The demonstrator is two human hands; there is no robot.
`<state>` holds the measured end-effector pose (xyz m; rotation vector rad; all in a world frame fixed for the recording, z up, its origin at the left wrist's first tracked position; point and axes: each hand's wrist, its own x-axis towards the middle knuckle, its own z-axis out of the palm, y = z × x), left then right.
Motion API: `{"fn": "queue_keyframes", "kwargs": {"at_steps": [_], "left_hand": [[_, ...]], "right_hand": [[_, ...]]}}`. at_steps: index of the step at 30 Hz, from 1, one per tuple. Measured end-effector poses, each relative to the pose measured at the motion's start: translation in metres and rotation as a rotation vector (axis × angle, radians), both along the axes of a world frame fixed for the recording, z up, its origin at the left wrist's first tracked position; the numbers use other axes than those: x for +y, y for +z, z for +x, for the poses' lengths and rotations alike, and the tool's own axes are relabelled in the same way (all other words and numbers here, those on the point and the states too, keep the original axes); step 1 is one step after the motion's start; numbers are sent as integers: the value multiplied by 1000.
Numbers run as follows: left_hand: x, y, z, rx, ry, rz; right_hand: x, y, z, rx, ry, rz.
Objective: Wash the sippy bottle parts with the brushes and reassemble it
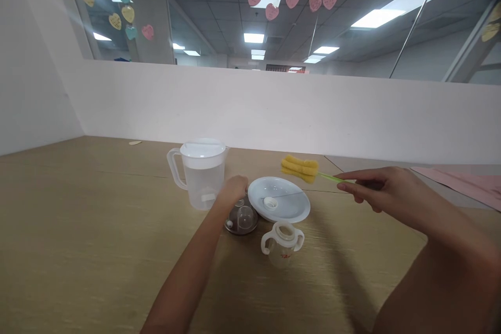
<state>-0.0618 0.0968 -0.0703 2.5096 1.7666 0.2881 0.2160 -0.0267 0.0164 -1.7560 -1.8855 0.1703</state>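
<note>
In my right hand a yellow sponge bottle brush is held by its thin green handle, with the head pointing left above the table. My left hand is curled at the back of a dark round bowl, beside the left rim of a white plate. Its fingertips are hidden, so what they grip cannot be made out. Inside the bowl lie small clear parts. A white ring sits on the plate. Nearer to me stands a clear two-handled baby bottle, its top open.
To the left of the plate stands a lidded translucent pitcher. A small flat pale piece lies far back on the wooden table. Pink cloth or paper covers the right back corner. A white wall rises behind.
</note>
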Motion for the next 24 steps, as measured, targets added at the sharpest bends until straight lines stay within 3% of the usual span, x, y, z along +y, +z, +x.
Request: {"fn": "queue_keyframes", "kwargs": {"at_steps": [16,20,24], "left_hand": [[1,6,19,31,-127,89],[1,-1,33,55,-173,70],[-1,-16,47,81,-216,39]], "right_hand": [[-1,2,-3,-7,-15,-17],[0,1,-2,2,3,-5],[2,-1,-2,-10,14,-1]]}}
